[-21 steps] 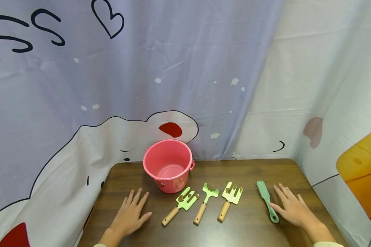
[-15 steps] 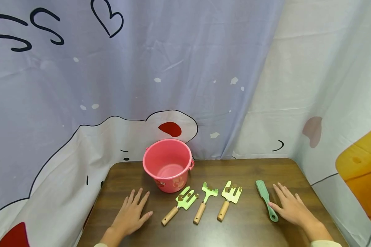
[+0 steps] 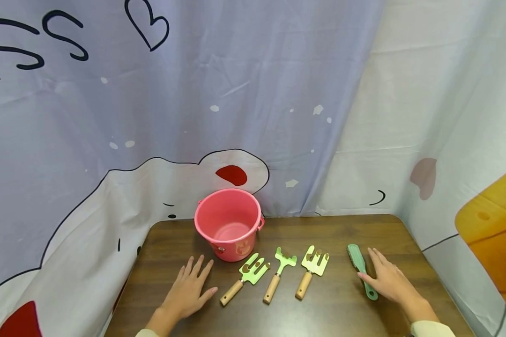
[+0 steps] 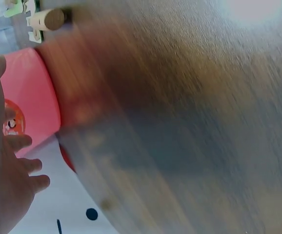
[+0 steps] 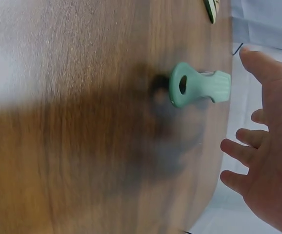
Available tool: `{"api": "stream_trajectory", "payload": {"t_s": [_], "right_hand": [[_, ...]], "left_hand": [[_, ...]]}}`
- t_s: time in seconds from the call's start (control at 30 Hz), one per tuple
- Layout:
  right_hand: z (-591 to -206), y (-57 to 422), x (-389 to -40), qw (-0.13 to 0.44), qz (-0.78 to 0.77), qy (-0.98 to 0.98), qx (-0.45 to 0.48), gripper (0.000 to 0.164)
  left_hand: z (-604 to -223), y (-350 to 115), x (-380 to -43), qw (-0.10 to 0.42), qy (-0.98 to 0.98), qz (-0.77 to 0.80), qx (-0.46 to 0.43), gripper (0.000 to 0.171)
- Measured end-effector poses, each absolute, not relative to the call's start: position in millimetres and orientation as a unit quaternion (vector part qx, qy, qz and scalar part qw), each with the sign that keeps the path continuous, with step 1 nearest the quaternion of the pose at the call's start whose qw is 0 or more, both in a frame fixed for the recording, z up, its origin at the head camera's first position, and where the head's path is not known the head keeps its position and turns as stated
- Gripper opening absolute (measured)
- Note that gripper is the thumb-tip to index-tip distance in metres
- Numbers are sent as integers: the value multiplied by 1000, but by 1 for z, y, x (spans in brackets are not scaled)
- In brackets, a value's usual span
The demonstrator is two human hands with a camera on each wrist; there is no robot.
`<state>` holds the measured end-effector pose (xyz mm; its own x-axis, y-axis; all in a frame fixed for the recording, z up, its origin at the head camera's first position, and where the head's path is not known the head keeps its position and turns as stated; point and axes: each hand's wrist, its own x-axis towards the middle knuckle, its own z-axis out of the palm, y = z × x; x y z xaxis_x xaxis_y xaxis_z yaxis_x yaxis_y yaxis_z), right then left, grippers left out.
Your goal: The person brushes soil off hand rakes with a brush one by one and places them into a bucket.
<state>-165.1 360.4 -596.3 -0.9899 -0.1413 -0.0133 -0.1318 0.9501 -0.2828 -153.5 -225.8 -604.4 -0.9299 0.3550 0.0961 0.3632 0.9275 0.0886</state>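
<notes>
My left hand (image 3: 185, 291) has its fingers spread, over the table to the left of a small green garden fork (image 3: 253, 270) with a wooden handle. A pink bucket (image 3: 226, 250) stands just beyond its fingertips. On the right, my right hand (image 3: 390, 280) is held with straight fingers beside a green brush (image 3: 362, 271), its thumb overlapping the brush's handle in the head view. In the right wrist view the brush (image 5: 197, 87) lies on the table apart from the thumb. Neither hand holds anything.
A small green rake (image 3: 283, 262) and a yellow-green garden fork (image 3: 314, 264), both wooden-handled, lie mid-table. The brown table (image 3: 329, 318) has rounded back corners. A printed curtain (image 3: 295, 140) hangs right behind it and along the sides.
My left hand has moved a little right and forward, toward the bucket and nearest fork. My right hand has shifted left, closer over the brush. The tools and bucket stay in place.
</notes>
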Motion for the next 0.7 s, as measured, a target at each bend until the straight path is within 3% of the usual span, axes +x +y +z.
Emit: {"api": "stream_trajectory", "payload": {"t_s": [0.7], "right_hand": [[-624,354,-186,2,-205,979,1,91]], "left_hand": [[-606,-195,-150,31,-974,-64,-215,74]]}}
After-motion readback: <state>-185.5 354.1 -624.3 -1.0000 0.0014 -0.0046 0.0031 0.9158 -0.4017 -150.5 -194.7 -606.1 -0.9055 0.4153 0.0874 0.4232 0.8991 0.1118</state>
